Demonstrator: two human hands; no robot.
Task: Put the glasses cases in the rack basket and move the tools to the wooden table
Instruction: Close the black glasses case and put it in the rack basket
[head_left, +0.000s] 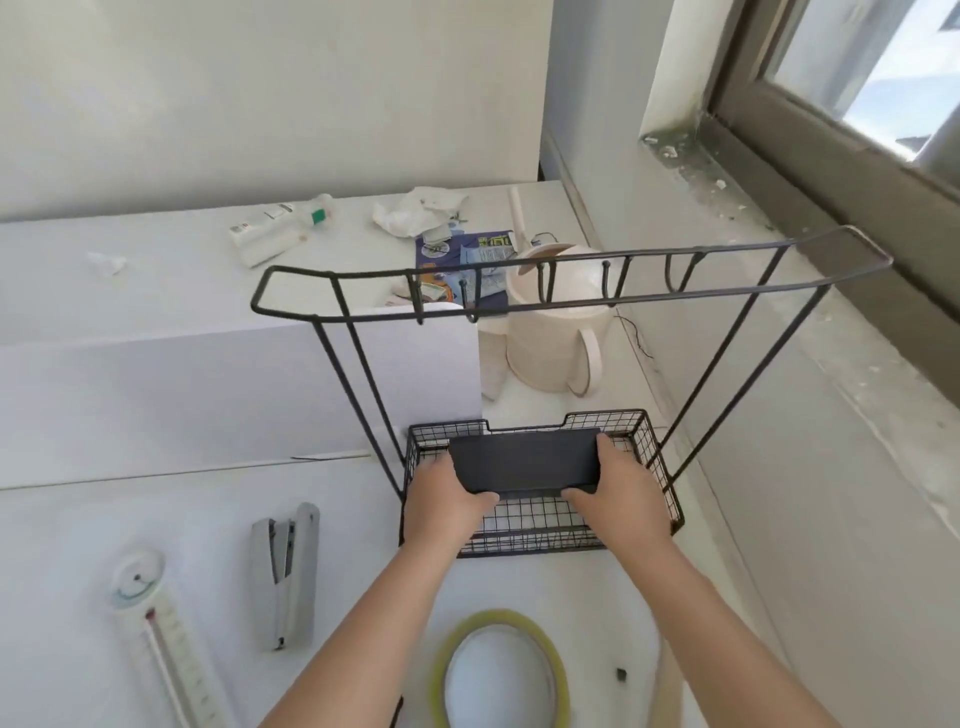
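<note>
Person is lowering a dark glasses case (524, 460) into the wire rack basket (655, 457), case sitting inside the rim, above the mesh floor. Left hand (441, 499) and right hand (618, 493) are each closed on one end of it, case spanning between them. Tools are waiting on the white surface: stapler (285, 571), tape roll (501, 670), thermometer (156, 629). Wooden table isn't in view.

dark flat glasses case (524, 460), level, over black wire rack basket (657, 457)
</note>
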